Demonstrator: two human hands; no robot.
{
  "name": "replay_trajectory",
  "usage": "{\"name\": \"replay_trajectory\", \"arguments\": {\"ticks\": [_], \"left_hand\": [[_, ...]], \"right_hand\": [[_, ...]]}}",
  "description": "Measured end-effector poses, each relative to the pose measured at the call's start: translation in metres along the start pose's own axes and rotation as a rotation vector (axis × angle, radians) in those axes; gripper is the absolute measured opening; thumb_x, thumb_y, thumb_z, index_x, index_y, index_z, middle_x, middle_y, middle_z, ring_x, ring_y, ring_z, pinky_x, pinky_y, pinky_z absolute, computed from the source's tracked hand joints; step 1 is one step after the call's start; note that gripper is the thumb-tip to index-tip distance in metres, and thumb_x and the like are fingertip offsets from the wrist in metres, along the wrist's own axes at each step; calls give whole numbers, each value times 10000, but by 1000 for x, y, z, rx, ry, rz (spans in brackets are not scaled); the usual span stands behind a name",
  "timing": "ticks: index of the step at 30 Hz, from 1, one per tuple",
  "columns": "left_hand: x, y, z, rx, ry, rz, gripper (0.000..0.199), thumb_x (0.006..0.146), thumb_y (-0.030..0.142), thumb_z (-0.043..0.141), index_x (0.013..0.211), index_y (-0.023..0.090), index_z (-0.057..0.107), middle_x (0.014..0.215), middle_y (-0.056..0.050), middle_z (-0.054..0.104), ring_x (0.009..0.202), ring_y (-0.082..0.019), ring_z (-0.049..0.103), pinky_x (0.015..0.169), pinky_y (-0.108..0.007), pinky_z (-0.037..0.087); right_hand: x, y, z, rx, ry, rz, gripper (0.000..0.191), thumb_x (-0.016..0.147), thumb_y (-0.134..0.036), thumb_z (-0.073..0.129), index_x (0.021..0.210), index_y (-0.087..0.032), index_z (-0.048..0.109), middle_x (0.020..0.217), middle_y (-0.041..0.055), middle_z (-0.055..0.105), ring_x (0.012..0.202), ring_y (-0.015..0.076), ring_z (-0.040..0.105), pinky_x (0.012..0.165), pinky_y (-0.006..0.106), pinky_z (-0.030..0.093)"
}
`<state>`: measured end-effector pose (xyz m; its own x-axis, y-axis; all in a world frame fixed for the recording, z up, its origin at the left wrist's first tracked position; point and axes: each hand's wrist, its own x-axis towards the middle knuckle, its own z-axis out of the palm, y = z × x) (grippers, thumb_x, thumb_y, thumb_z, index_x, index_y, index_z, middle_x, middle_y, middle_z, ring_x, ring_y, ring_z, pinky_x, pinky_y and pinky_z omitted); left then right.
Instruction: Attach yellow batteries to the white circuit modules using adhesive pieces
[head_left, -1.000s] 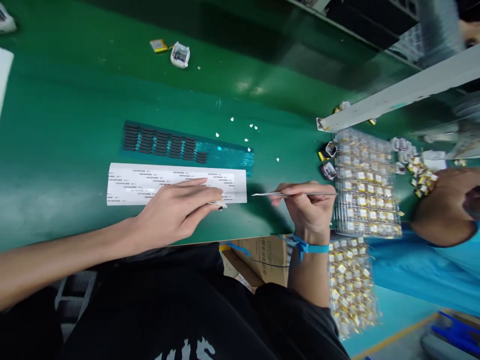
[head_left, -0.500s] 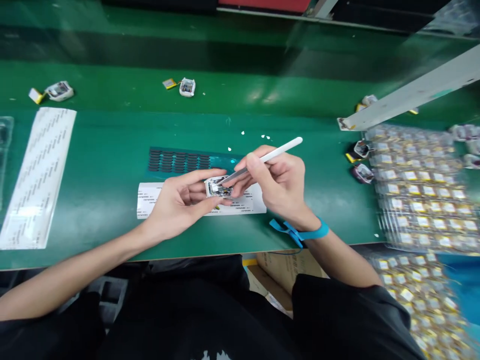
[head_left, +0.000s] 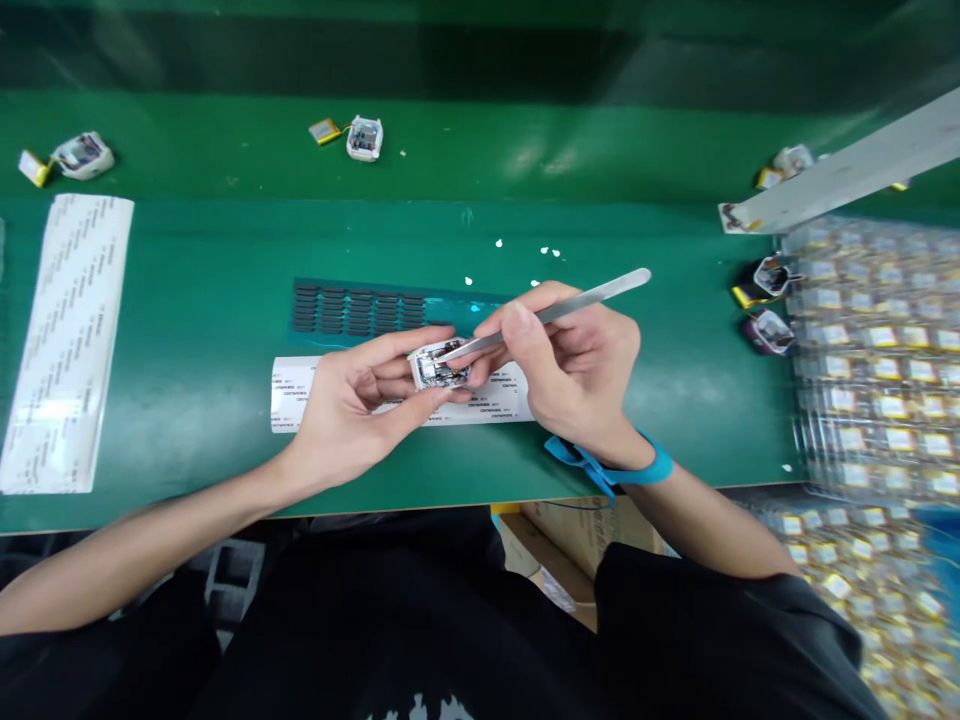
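Note:
My left hand (head_left: 360,400) holds a small white device housing (head_left: 429,367) with its open side up, showing electronics inside. Pinched in my right hand (head_left: 566,360) is a pair of metal tweezers (head_left: 600,293), whose tips reach into the housing. Fingers of my right hand are also close to the housing's right edge. Under the hands lies a white printed strip (head_left: 292,395). Just beyond it is a teal sheet (head_left: 435,312) with rows of small dark strips. A blue band circles my right wrist.
Small white pieces (head_left: 499,243) dot the green table (head_left: 225,260). A long printed strip (head_left: 71,340) lies left. Open housings with batteries sit at the back (head_left: 364,139) and right (head_left: 769,332), beside stacked clear trays (head_left: 885,370) and a slanted white bar (head_left: 847,170).
The camera view has shifted, moving the right-side items farther right. The tweezers lie at a flatter angle, tips still in the housing. Both hands keep their holds.

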<state>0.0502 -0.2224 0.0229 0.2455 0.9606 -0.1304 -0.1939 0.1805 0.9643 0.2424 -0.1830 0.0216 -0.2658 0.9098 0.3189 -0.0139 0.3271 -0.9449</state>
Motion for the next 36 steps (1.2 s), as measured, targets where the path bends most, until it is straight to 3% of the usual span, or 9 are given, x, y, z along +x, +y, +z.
{"name": "replay_trajectory", "arguments": {"ticks": [7, 15, 21, 22, 25, 27, 29, 32, 36], "left_hand": [[-1, 1, -1, 52, 22, -38, 436, 886, 278, 825, 1297, 160, 734, 1114, -87, 835, 976, -265, 827, 909, -370, 704], [-1, -3, -4, 112, 92, -81, 375, 896, 398, 811, 1193, 170, 784, 1008, -82, 845, 829, -270, 832, 812, -402, 710], [2, 6, -5, 231, 80, -44, 324, 921, 348, 782, 1196, 178, 769, 833, -44, 823, 775, -241, 815, 729, -342, 678], [4, 9, -7, 255, 103, -18, 310, 924, 357, 782, 1179, 182, 767, 821, -42, 818, 771, -234, 808, 713, -331, 667], [10, 16, -14, 292, 198, 86, 204, 929, 378, 791, 1039, 208, 763, 885, -33, 818, 726, -194, 782, 691, -311, 642], [14, 17, -20, 300, 236, 165, 130, 957, 360, 765, 973, 232, 748, 927, -12, 815, 675, -160, 758, 669, -298, 620], [17, 17, -26, 358, 234, 224, 101, 991, 344, 724, 971, 247, 743, 923, 1, 808, 688, -149, 747, 690, -296, 602], [21, 13, -30, 565, 161, 256, 134, 1015, 357, 682, 991, 243, 748, 985, -24, 805, 884, -189, 755, 843, -321, 587], [26, 4, -30, 815, -30, 270, 202, 1058, 326, 563, 1093, 230, 737, 1174, -65, 791, 1168, -244, 705, 1033, -383, 517]], "right_hand": [[-6, -1, 5, -33, 56, -24, 197, 1088, -291, 613, 933, -248, 726, 788, -19, 783, 571, 133, 733, 515, 239, 611], [-12, -2, 8, -190, 55, -64, 228, 1066, -354, 648, 902, -246, 763, 773, 3, 781, 590, 165, 750, 530, 266, 633], [2, -17, -13, -127, 310, -225, 178, 1078, -323, 644, 1021, -336, 812, 897, -18, 789, 773, 181, 784, 659, 321, 662], [8, -18, -19, -188, 272, -218, 173, 1074, -311, 652, 1031, -339, 817, 931, -20, 794, 823, 179, 786, 694, 315, 659], [24, -10, -35, -438, -77, -207, 193, 1074, -286, 646, 997, -283, 823, 1010, -19, 820, 837, 156, 774, 674, 276, 619], [30, 3, -42, -468, -181, -184, 242, 1072, -344, 650, 927, -256, 822, 991, 1, 825, 831, 169, 776, 679, 283, 621], [31, 16, -46, -445, -224, -153, 279, 1058, -401, 670, 878, -252, 821, 992, 17, 828, 856, 192, 784, 734, 309, 639], [28, 28, -49, -443, -262, -167, 271, 1051, -403, 677, 881, -256, 829, 1035, 26, 832, 910, 213, 792, 800, 336, 641], [24, 32, -51, -466, -292, -192, 226, 1053, -358, 666, 954, -253, 840, 1065, 24, 831, 809, 196, 784, 704, 321, 617]]}}
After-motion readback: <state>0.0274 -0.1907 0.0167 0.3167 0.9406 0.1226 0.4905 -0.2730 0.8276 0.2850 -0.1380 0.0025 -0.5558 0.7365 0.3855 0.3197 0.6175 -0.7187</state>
